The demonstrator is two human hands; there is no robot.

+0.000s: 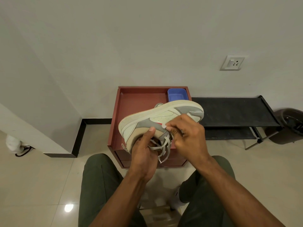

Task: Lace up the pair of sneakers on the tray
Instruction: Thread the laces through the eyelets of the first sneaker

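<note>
A cream and grey sneaker [157,117] is held up over the reddish-brown tray [131,102], tipped on its side with the pale sole facing away from me. My left hand [144,151] grips it at the ankle opening, thumb up on the collar. My right hand [185,133] pinches the grey lace near the eyelets. Loose ends of the lace [164,149] hang down between my hands. A small part of a second sneaker [158,104] shows behind the held one, on the tray.
A blue plastic box [177,95] sits in the tray's far right corner. The tray tops a small reddish drawer unit against the wall. A black low rack [232,112] stands to the right, a dark bin [290,123] beyond it. My knees flank the unit.
</note>
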